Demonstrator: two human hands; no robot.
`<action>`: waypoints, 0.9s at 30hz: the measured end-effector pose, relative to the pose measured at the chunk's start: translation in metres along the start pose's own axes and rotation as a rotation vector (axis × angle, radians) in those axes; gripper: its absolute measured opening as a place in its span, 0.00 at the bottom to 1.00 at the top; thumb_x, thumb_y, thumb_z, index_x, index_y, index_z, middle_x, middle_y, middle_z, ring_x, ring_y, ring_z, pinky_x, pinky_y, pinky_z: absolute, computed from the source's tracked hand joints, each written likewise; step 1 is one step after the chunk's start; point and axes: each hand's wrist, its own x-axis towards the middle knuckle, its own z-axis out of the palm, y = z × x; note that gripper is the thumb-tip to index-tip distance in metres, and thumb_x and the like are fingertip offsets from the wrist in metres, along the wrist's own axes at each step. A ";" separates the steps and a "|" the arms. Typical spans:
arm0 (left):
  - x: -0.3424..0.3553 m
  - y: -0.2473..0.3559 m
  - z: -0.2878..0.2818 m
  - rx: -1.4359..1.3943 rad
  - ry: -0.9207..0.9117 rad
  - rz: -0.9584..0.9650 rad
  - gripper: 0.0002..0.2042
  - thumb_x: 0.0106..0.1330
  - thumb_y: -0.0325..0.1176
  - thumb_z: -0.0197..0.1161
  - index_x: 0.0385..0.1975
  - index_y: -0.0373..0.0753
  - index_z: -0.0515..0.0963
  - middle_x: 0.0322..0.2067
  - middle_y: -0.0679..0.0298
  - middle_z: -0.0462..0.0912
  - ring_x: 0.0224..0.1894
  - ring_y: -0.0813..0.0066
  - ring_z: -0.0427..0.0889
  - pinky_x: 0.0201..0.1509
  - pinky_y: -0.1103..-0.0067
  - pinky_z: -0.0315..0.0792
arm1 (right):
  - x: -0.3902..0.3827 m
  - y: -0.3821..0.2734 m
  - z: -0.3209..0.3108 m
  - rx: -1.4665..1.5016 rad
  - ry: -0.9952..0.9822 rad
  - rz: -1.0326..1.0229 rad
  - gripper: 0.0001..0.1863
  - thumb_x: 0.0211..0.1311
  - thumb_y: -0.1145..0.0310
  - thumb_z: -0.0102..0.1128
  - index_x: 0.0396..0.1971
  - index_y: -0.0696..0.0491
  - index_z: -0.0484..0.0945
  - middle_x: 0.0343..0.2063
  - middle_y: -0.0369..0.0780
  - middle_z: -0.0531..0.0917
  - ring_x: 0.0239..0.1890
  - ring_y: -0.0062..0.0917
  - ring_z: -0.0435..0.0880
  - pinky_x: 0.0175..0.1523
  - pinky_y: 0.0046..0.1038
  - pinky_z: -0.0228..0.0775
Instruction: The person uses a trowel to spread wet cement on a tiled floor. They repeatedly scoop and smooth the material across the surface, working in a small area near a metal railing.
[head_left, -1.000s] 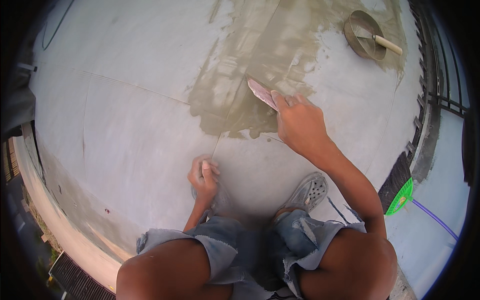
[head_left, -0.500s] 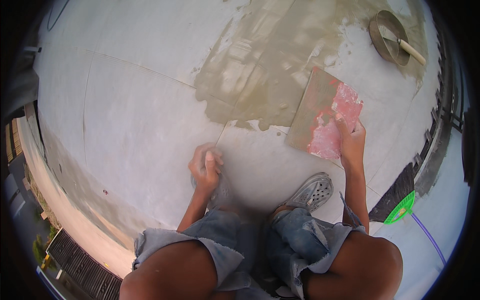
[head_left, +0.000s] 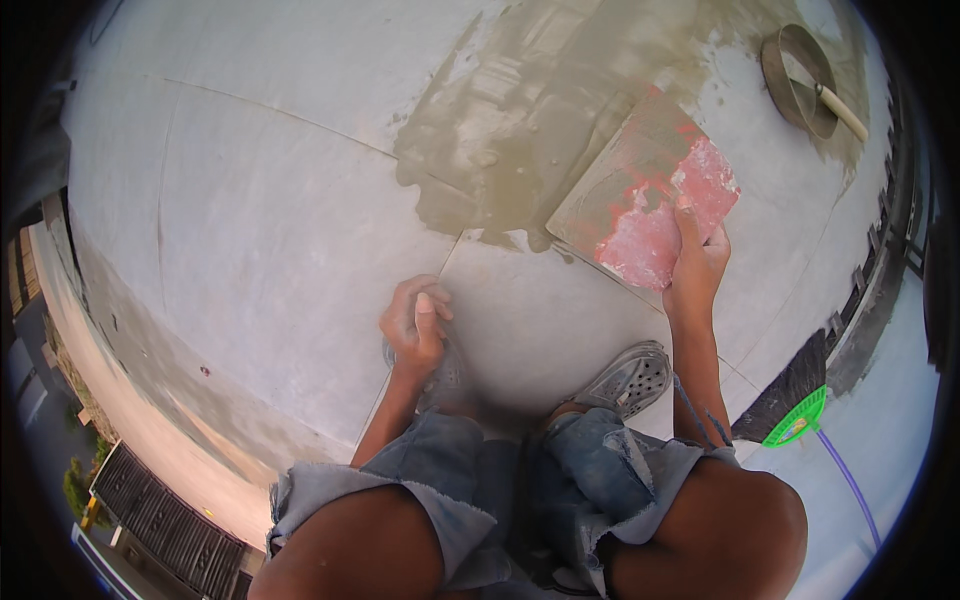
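Nearest, well below the board, are the person's bare knees and frayed denim shorts [head_left: 430, 460], with a dusty grey clog [head_left: 632, 380] just past the shorts, its top dotted with holes. Lower right of the board lies a broom [head_left: 798, 420] with dark bristles, a green head and a purple handle. The left hand [head_left: 414, 325], lower left of the board and well apart from it, is loosely curled with its thumb uppermost; its palm is hidden, so whether anything sits inside cannot be told. The right hand [head_left: 693, 270] grips the board [head_left: 645, 210] at its near right side, thumb across the upper face, the other fingers mostly hidden. That board is flat and four-cornered, pink at the held side and smeared grey toward the left; it is held over the pale floor [head_left: 280, 210] beside the wet patch, and whether its edge touches down cannot be told. The wet patch [head_left: 500, 160], grey-brown and streaky, spreads left of the board and beyond it, crossing a thin floor seam. Farthest, upper right of the board, stands a round pan [head_left: 780, 95] with a trowel [head_left: 842, 112] in it, the pale handle jutting over the rim.
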 end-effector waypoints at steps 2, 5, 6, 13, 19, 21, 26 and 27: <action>-0.001 0.001 0.002 0.000 -0.001 0.002 0.21 0.84 0.45 0.52 0.52 0.29 0.81 0.32 0.59 0.87 0.26 0.78 0.83 0.23 0.83 0.71 | 0.004 -0.001 -0.013 0.013 0.006 0.010 0.20 0.77 0.63 0.67 0.56 0.64 0.80 0.50 0.41 0.86 0.49 0.20 0.83 0.55 0.26 0.76; 0.000 0.004 0.001 0.020 -0.002 -0.004 0.19 0.84 0.42 0.52 0.51 0.29 0.81 0.32 0.59 0.87 0.26 0.78 0.83 0.23 0.83 0.70 | 0.007 -0.002 -0.017 0.031 0.024 0.001 0.19 0.77 0.65 0.66 0.57 0.65 0.79 0.52 0.42 0.86 0.50 0.21 0.84 0.55 0.26 0.78; 0.001 0.005 0.002 0.020 -0.004 -0.013 0.18 0.84 0.41 0.52 0.51 0.29 0.81 0.31 0.59 0.87 0.26 0.78 0.83 0.24 0.83 0.71 | 0.008 -0.003 -0.018 0.035 0.034 -0.011 0.19 0.77 0.65 0.66 0.57 0.65 0.79 0.52 0.42 0.85 0.50 0.21 0.84 0.55 0.26 0.79; 0.003 0.001 0.005 0.112 0.006 0.005 0.20 0.85 0.43 0.52 0.51 0.29 0.79 0.31 0.58 0.86 0.24 0.78 0.81 0.21 0.84 0.67 | 0.009 -0.005 -0.013 0.121 0.021 -0.059 0.19 0.77 0.68 0.66 0.58 0.65 0.79 0.53 0.43 0.86 0.51 0.22 0.86 0.54 0.28 0.80; 0.003 0.004 0.006 0.097 0.032 -0.019 0.14 0.83 0.36 0.55 0.49 0.30 0.81 0.29 0.59 0.87 0.24 0.77 0.82 0.30 0.79 0.76 | 0.006 -0.012 -0.015 0.031 -0.031 -0.009 0.19 0.76 0.68 0.67 0.58 0.65 0.80 0.52 0.43 0.87 0.49 0.22 0.86 0.53 0.27 0.80; 0.005 -0.001 0.005 0.118 0.029 0.021 0.17 0.84 0.40 0.54 0.50 0.29 0.80 0.30 0.58 0.87 0.25 0.78 0.82 0.27 0.81 0.71 | 0.007 -0.013 -0.019 0.002 -0.047 0.012 0.19 0.76 0.68 0.67 0.58 0.65 0.80 0.52 0.43 0.87 0.49 0.22 0.86 0.53 0.27 0.80; 0.001 -0.001 0.007 0.106 0.044 0.023 0.18 0.85 0.41 0.53 0.50 0.29 0.79 0.31 0.58 0.87 0.25 0.78 0.82 0.25 0.83 0.69 | 0.011 -0.010 -0.023 -0.063 -0.090 -0.022 0.20 0.75 0.67 0.68 0.58 0.65 0.80 0.51 0.42 0.87 0.49 0.22 0.85 0.54 0.27 0.79; 0.001 0.001 0.008 0.105 0.046 0.013 0.18 0.85 0.41 0.53 0.50 0.29 0.79 0.31 0.58 0.86 0.25 0.78 0.82 0.26 0.83 0.69 | 0.014 -0.008 -0.021 -0.081 -0.104 -0.027 0.20 0.75 0.66 0.69 0.58 0.64 0.81 0.50 0.42 0.87 0.48 0.22 0.85 0.54 0.27 0.79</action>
